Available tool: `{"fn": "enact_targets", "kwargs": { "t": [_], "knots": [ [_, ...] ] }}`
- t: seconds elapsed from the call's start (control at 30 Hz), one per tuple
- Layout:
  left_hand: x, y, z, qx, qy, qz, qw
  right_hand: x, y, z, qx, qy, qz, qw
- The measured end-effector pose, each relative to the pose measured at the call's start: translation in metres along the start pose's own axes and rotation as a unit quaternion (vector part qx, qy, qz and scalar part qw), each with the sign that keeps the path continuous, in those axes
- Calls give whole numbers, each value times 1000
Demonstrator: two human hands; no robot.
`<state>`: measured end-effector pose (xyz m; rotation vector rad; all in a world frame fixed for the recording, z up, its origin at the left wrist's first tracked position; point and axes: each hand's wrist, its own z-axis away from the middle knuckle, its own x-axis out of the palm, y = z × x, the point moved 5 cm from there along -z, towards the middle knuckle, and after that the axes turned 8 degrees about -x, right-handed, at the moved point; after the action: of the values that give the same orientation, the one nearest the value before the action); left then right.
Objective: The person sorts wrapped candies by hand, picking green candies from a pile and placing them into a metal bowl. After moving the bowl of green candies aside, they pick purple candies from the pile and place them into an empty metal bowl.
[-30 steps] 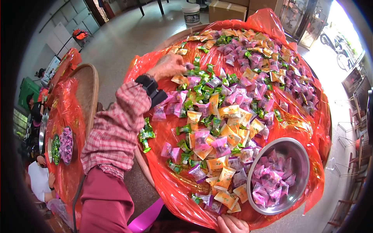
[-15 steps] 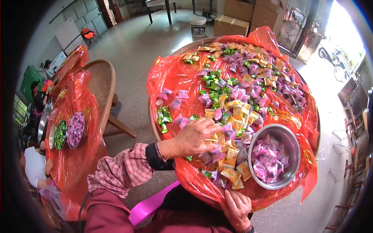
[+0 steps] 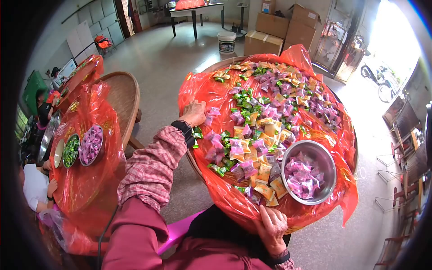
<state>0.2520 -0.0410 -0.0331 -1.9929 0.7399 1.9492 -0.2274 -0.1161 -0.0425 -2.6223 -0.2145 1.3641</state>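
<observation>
A round woven tray [image 3: 194, 163] stands in front of me, lined with a red plastic sheet [image 3: 310, 221]. Purple, green and orange small wrapped packets [image 3: 265, 172] lie heaped across the sheet. My left hand [image 3: 193, 113] is at the tray's left edge, its fingers curled down beside a few purple packets [image 3: 212, 115]; what lies under the fingers is hidden. At the near edge my right hand [image 3: 272, 227] grips the sheet-covered rim. A metal bowl [image 3: 332, 177] holding purple packets sits on the sheet at the right.
To the left, another round woven tray [image 3: 127, 92] carries red plastic, a bowl of purple packets [image 3: 91, 144] and a bowl of green packets [image 3: 71, 150]. A person in a white shirt [image 3: 37, 186] sits beside it. Cardboard boxes [image 3: 265, 44] and a white bucket [image 3: 227, 42] stand beyond.
My left hand has moved from the middle heap to the tray's left edge. More purple packets now lie where it was. My right hand stays on the near rim.
</observation>
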Motion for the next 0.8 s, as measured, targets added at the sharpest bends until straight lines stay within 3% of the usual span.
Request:
{"fn": "enact_targets", "kwargs": {
  "t": [0.1,0.17,0.33,0.43,0.57,0.67,0.8],
  "knots": [
    [6,9,-1,-2,25,-4,1000,0,-1,0,6,1,5,1000],
    [7,27,3,64,14,69,996,-2,-3,-1,8,-1,5,1000],
    [36,87,49,215,50,99,970,1,-2,-1,11,-10,8,1000],
    [27,112,95,194,-58,179,963,-1,-3,-2,8,-8,11,1000],
    [9,120,135,234,-101,183,950,0,-2,-2,14,-10,5,1000],
    [-28,116,153,299,73,211,928,0,-2,-2,11,-13,11,1000],
    [-58,73,159,217,87,255,938,0,-1,-2,9,2,0,1000]
  ]
}}
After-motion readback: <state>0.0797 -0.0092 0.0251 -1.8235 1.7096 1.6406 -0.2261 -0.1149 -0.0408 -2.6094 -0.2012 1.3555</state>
